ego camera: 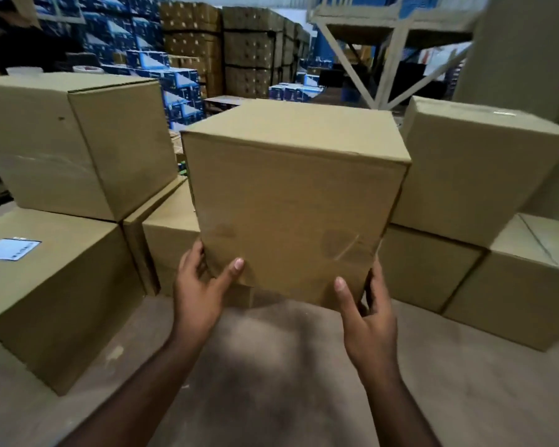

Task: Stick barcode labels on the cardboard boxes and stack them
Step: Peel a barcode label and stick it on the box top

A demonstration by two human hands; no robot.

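Note:
A plain brown cardboard box (291, 195) is held up off the floor in the middle of the view. My left hand (197, 285) grips its lower left corner and my right hand (367, 312) grips its lower right corner, thumbs on the near face. No label shows on its visible faces. To the left a lower box (55, 285) carries a white barcode label (10, 249) on its top, with another box (75, 143) stacked on it. More boxes sit stacked at the right (478, 175).
A low box (171, 240) stands behind the held one. Bare concrete floor (271, 366) lies under my arms. Stacks of blue printed cartons (162, 75) and brown cartons (249, 50) fill the back, beside a pale metal rack frame (384, 59).

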